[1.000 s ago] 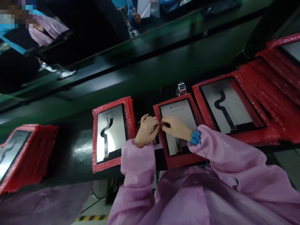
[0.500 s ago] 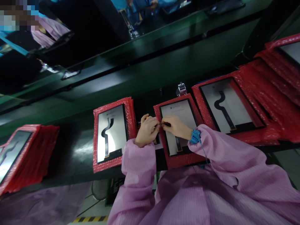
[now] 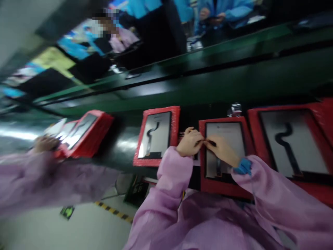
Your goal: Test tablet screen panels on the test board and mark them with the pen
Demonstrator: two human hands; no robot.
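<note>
My left hand (image 3: pixel 189 143) and my right hand (image 3: pixel 222 150) meet fingertip to fingertip over the left edge of a grey display panel (image 3: pixel 229 139). The panel lies on a red bubble-wrap sheet (image 3: pixel 223 185). Both hands are pinched closed on a small dark strip (image 3: pixel 210 142) that looks like the panel's flex cable. A blue wrist strap (image 3: pixel 243 166) sits on my right wrist. Both sleeves are pink.
A second panel with a black curved cable on red wrap (image 3: pixel 156 139) lies to the left, a third one (image 3: pixel 291 142) to the right. Further left, a co-worker's hand (image 3: pixel 45 143) touches a red stack (image 3: pixel 83 133). A small metal counter (image 3: pixel 234 109) stands behind. People in blue stand beyond the dark green belt (image 3: pixel 208 81).
The camera has swung to the left, so everything sits further right in the picture and a co-worker's arm has come into view. My hands stay pinched together on the same spot.
</note>
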